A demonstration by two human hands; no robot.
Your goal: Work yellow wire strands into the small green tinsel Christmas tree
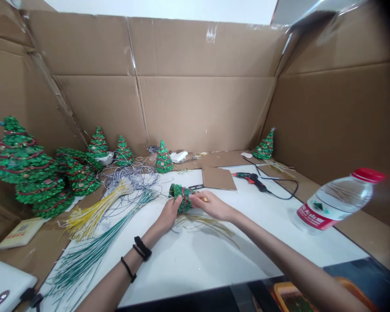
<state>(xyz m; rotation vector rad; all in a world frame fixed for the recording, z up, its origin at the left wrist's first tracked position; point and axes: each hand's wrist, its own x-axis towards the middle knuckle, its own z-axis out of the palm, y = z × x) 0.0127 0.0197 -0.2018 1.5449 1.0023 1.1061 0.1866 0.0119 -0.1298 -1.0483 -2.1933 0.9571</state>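
Observation:
A small green tinsel Christmas tree (183, 205) with red trim lies on its side above the white tabletop, between my hands. My left hand (169, 215) is closed around its left part, thumb on the tinsel. My right hand (216, 205) is closed at the tree's right end, fingertips against it. From this fist sticks out the rounded tan end of a slim tool (205, 199); its other end is hidden. Thin yellowish wires (211, 223) lie just below the hands, and a dark metal tool (196, 187) shows partly behind them.
Bundles of yellow wire (94, 212) and green wire (100, 242) lie left, near tangled grey wire (130, 175). Finished trees (35, 169) stand left and behind. A corded glue gun (253, 180), a cardboard piece (218, 178) and a tilted water bottle (336, 203) are right. Cardboard walls (208, 108) surround the table.

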